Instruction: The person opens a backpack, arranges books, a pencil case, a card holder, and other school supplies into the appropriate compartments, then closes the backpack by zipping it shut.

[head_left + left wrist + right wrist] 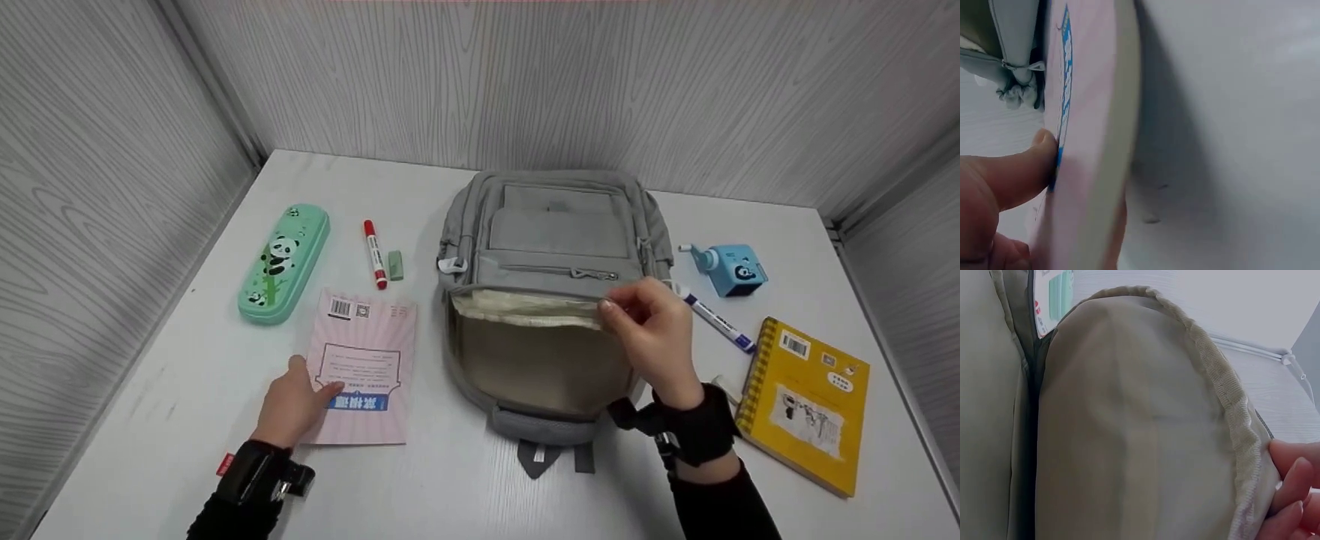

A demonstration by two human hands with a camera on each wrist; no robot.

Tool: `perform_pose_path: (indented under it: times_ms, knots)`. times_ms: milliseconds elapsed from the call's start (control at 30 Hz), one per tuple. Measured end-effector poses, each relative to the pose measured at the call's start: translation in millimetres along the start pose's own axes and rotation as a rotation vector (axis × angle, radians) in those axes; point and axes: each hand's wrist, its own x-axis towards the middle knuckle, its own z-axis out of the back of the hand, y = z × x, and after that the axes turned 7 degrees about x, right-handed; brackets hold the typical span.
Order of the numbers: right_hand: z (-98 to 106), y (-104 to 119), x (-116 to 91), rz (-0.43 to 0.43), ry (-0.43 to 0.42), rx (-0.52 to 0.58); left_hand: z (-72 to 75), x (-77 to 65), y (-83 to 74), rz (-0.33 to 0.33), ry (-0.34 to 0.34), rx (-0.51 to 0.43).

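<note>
A grey backpack (559,225) lies on the white table with its main compartment gaping toward me. My right hand (651,334) pinches the edge of its opening near the right side; in the right wrist view the fingers (1289,495) hold the seamed rim of the beige lining (1129,410). To the left of the bag, my left hand (296,401) grips a pink book (367,367) by its left edge. Its thumb (1022,169) presses on the cover with the other fingers underneath. In the left wrist view the book's edge is tilted up off the table.
At the left lies a green panda pencil case (283,262). Beside the bag are a red marker (375,255) and a green eraser (395,265). On the right are a blue pencil sharpener (731,268), a blue marker (716,321) and a yellow spiral notebook (806,405). Panels wall the table.
</note>
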Motion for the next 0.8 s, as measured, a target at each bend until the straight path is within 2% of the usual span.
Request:
perform_pose_path:
  times_ms: [100,200,267,333,433,500,567,667,800]
  knots:
    - [0,0,0,0.014,-0.005,0.005,9.3,-10.9,1.7,-0.074,0.072,-0.127]
    - [0,0,0,0.024,-0.010,0.011,24.0,-19.6,4.5,-0.141,0.175,-0.373]
    - [0,0,0,0.029,-0.013,0.015,32.1,-23.4,7.4,-0.199,0.268,-0.517]
    - [-1,1,0,0.029,-0.016,0.015,35.9,-25.2,9.1,-0.253,0.394,-0.631]
    - [-2,1,-1,0.041,-0.017,0.016,30.1,-26.9,4.7,-0.325,0.566,-0.706]
    - [-3,2,-1,0.050,-0.018,0.018,21.1,-26.6,-5.7,-0.340,0.650,-0.749]
    - [-3,2,-1,0.061,-0.020,0.025,11.5,-25.6,-21.4,-0.343,0.703,-0.788]
    - [-2,2,0,0.066,-0.026,0.045,-4.7,-23.2,-53.3,-0.349,0.753,-0.868]
    - [-1,3,1,0.070,-0.029,0.069,-25.4,-20.4,-99.1,-0.406,0.793,-0.970]
